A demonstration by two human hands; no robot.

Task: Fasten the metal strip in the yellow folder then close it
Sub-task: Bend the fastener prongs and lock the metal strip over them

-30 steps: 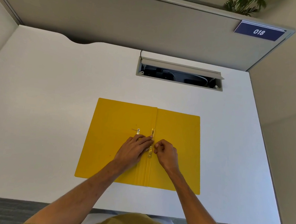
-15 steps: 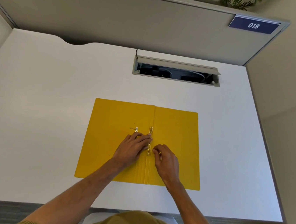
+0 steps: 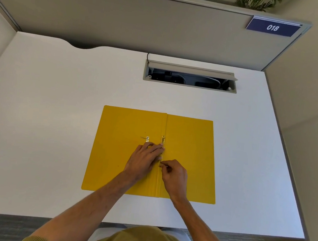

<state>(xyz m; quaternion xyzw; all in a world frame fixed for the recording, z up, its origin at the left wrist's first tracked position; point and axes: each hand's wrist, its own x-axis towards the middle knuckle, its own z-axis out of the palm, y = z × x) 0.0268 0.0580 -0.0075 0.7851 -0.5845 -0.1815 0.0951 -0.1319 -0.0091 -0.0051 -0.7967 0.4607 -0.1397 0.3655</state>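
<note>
The yellow folder [image 3: 189, 143] lies open and flat on the white desk [image 3: 45, 128]. A thin metal strip [image 3: 163, 140] runs along the folder's spine fold. A second small metal piece [image 3: 147, 138] sits just left of it, partly under my fingers. My left hand [image 3: 144, 158] lies flat on the left leaf, fingertips pressing the strip's middle. My right hand [image 3: 174, 173] is curled, thumb and forefinger pinching the strip's near end.
A grey cable hatch [image 3: 190, 76] with its lid raised is set into the desk behind the folder. Grey partition walls [image 3: 125, 18] enclose the desk at the back and right. A blue sign [image 3: 273, 27] reads 018. The desk's near edge is by my body.
My right hand has slid down the spine toward me to the strip's near end. The left hand stays pressed on the strip. The camera tilted slightly.
</note>
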